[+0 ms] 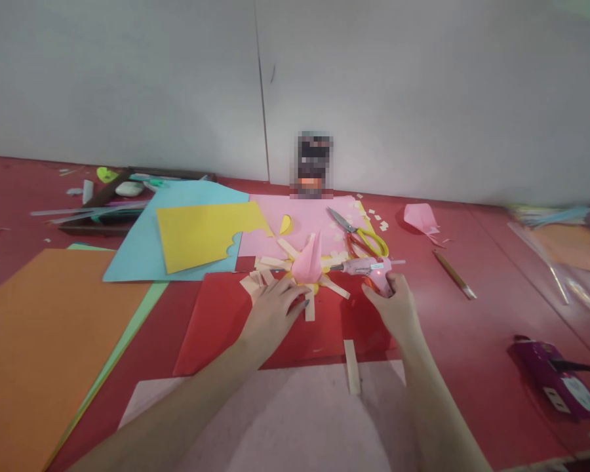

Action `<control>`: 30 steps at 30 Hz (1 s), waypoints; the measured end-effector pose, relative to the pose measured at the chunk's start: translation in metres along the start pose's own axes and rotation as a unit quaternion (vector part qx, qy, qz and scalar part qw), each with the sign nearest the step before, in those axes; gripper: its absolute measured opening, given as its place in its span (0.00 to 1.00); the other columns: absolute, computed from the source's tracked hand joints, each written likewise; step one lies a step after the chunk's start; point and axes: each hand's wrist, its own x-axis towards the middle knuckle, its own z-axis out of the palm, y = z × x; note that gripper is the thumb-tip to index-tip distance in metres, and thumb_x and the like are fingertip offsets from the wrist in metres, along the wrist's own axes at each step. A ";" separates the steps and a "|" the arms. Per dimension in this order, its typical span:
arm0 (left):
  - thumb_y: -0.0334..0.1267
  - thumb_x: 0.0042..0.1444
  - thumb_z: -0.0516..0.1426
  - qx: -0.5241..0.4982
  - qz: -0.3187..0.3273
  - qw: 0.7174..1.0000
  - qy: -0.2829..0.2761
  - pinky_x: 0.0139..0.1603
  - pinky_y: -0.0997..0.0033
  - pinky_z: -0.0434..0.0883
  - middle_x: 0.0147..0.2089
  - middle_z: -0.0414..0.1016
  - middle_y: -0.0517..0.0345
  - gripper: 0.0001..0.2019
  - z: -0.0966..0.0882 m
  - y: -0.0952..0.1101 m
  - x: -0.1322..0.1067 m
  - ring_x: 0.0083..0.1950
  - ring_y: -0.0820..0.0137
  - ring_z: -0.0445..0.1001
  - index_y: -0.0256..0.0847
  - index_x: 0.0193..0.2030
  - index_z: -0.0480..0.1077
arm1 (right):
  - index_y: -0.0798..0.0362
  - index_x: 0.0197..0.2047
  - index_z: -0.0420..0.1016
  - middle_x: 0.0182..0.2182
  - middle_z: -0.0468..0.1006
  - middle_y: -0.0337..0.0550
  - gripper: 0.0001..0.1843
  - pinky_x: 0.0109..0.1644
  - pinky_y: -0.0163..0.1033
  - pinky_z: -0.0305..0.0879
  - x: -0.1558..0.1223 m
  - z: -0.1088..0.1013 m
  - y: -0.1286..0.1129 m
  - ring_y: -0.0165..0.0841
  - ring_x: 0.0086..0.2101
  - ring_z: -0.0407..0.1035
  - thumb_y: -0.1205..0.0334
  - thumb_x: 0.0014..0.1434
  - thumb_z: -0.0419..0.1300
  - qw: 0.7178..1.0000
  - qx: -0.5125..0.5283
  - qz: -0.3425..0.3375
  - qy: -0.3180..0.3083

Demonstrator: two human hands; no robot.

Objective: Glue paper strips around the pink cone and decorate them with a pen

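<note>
A paper flower (307, 263) with a folded pink cone in its middle and pale strips radiating outward rests on a red sheet (216, 328). My left hand (274, 313) is at its lower left, fingers and thumb closed at a pale paper strip (310, 309) under the cone. Several more pale strips lie partly beneath that hand. In my right hand (396, 303) is a pink glue gun (368, 265), gripped by its handle. Its nozzle points left toward the flower, and a small red light glows on its body. A loose pale strip (353, 367) lies nearer me.
Scissors (361, 235) lie open behind the glue gun. To the right are a pink paper piece (420, 218), a pencil (455, 274) and a purple power strip (560, 380). Orange (44, 328), blue (137, 242) and yellow paper (196, 236) spread leftward. A phone-like pixelated object (314, 164) leans against the wall.
</note>
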 end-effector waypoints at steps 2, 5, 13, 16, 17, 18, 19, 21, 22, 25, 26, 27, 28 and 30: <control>0.38 0.59 0.51 0.001 0.002 1.000 0.003 0.42 0.62 0.63 0.41 0.69 0.59 0.10 0.000 0.000 0.000 0.42 0.66 0.68 0.47 0.46 0.68 | 0.51 0.35 0.61 0.26 0.61 0.34 0.22 0.31 0.35 0.57 0.000 0.000 0.000 0.29 0.26 0.57 0.50 0.40 0.62 1.000 0.001 0.001 -0.003; 0.39 0.58 0.52 0.000 0.004 1.000 0.006 0.42 0.62 0.63 0.42 0.69 0.59 0.10 0.001 -0.001 -0.001 0.42 0.66 0.68 0.47 0.46 0.68 | 0.51 0.35 0.61 0.26 0.61 0.34 0.22 0.31 0.35 0.57 0.000 0.000 -0.001 0.29 0.26 0.57 0.50 0.40 0.62 1.000 0.007 0.002 -0.005; 0.39 0.58 0.52 -0.007 0.005 1.000 0.001 0.43 0.60 0.63 0.42 0.69 0.59 0.10 -0.001 0.001 -0.001 0.43 0.64 0.67 0.46 0.47 0.67 | 0.51 0.35 0.61 0.24 0.62 0.33 0.22 0.30 0.35 0.56 0.000 0.001 0.002 0.29 0.25 0.57 0.50 0.40 0.63 1.000 0.019 -0.008 -0.004; 0.42 0.57 0.53 0.009 0.010 1.000 0.000 0.43 0.59 0.63 0.42 0.68 0.58 0.11 0.000 0.001 -0.001 0.42 0.64 0.67 0.46 0.46 0.67 | 0.51 0.35 0.61 0.25 0.61 0.33 0.22 0.30 0.35 0.57 0.001 0.002 0.003 0.29 0.25 0.58 0.50 0.40 0.63 1.000 0.022 -0.004 -0.004; 0.42 0.57 0.54 0.018 0.012 1.000 0.001 0.43 0.59 0.63 0.42 0.68 0.58 0.11 0.001 0.001 -0.001 0.42 0.63 0.67 0.46 0.46 0.67 | 0.51 0.35 0.61 0.25 0.61 0.33 0.22 0.30 0.35 0.57 0.001 0.002 0.002 0.29 0.25 0.58 0.50 0.39 0.63 1.000 0.019 -0.004 -0.003; 0.42 0.57 0.54 0.025 0.015 1.000 0.003 0.43 0.59 0.63 0.42 0.67 0.58 0.11 0.001 0.001 -0.002 0.42 0.63 0.67 0.46 0.46 0.67 | 0.51 0.35 0.61 0.25 0.61 0.33 0.22 0.30 0.35 0.56 0.000 0.002 0.002 0.29 0.25 0.57 0.50 0.39 0.63 1.000 0.014 -0.005 -0.004; 0.42 0.57 0.53 0.031 0.017 0.999 0.005 0.43 0.59 0.62 0.42 0.67 0.58 0.11 0.002 0.001 -0.002 0.42 0.64 0.67 0.46 0.46 0.67 | 0.51 0.34 0.61 0.24 0.61 0.33 0.22 0.30 0.35 0.56 0.000 0.002 0.001 0.29 0.25 0.57 0.50 0.40 0.63 1.000 0.009 -0.005 -0.004; 0.42 0.57 0.53 0.036 0.020 0.999 0.005 0.43 0.60 0.62 0.42 0.67 0.58 0.11 0.002 0.001 -0.001 0.42 0.64 0.67 0.46 0.46 0.67 | 0.51 0.34 0.61 0.24 0.61 0.33 0.22 0.29 0.34 0.55 0.000 0.001 0.000 0.28 0.25 0.57 0.50 0.40 0.62 1.000 0.005 -0.006 -0.007; 0.42 0.57 0.53 0.036 0.021 0.999 0.005 0.43 0.60 0.62 0.42 0.67 0.57 0.11 0.002 0.001 -0.001 0.42 0.64 0.67 0.46 0.46 0.66 | 0.51 0.34 0.61 0.24 0.61 0.33 0.21 0.29 0.35 0.55 -0.001 0.001 -0.001 0.28 0.24 0.56 0.50 0.40 0.62 1.000 0.005 -0.007 -0.009; 0.41 0.57 0.53 0.039 0.020 0.999 0.002 0.43 0.60 0.63 0.41 0.66 0.58 0.11 0.002 0.002 -0.001 0.41 0.64 0.67 0.46 0.46 0.66 | 0.51 0.34 0.61 0.24 0.61 0.33 0.21 0.30 0.35 0.56 -0.001 0.002 0.000 0.28 0.24 0.57 0.51 0.40 0.62 1.000 0.006 -0.011 -0.010; 0.41 0.57 0.53 0.040 0.020 0.999 0.001 0.43 0.60 0.63 0.41 0.66 0.58 0.11 0.002 0.002 -0.001 0.41 0.64 0.66 0.46 0.46 0.66 | 0.51 0.33 0.60 0.24 0.61 0.33 0.21 0.30 0.35 0.56 -0.001 0.002 0.000 0.29 0.24 0.57 0.51 0.40 0.62 1.000 0.005 -0.012 -0.012; 0.42 0.57 0.53 0.041 0.020 0.999 0.000 0.43 0.60 0.63 0.41 0.66 0.58 0.10 0.002 0.002 -0.001 0.41 0.64 0.67 0.46 0.46 0.67 | 0.51 0.33 0.61 0.23 0.61 0.32 0.20 0.30 0.35 0.55 -0.001 0.002 0.000 0.29 0.24 0.57 0.51 0.40 0.62 1.000 0.003 -0.012 -0.014; 0.42 0.57 0.53 0.043 0.020 0.999 0.001 0.43 0.60 0.63 0.41 0.67 0.58 0.10 0.002 0.002 -0.001 0.41 0.64 0.67 0.45 0.45 0.67 | 0.51 0.34 0.61 0.23 0.61 0.32 0.20 0.29 0.35 0.55 -0.001 0.002 0.000 0.29 0.24 0.57 0.51 0.40 0.62 1.000 0.000 -0.011 -0.016; 0.43 0.57 0.52 0.047 0.024 0.999 0.004 0.43 0.60 0.63 0.41 0.67 0.58 0.11 0.001 0.001 -0.001 0.41 0.64 0.67 0.46 0.46 0.66 | 0.52 0.35 0.61 0.24 0.62 0.33 0.20 0.29 0.35 0.55 -0.003 0.001 -0.004 0.29 0.25 0.57 0.51 0.41 0.61 1.000 -0.006 -0.008 -0.014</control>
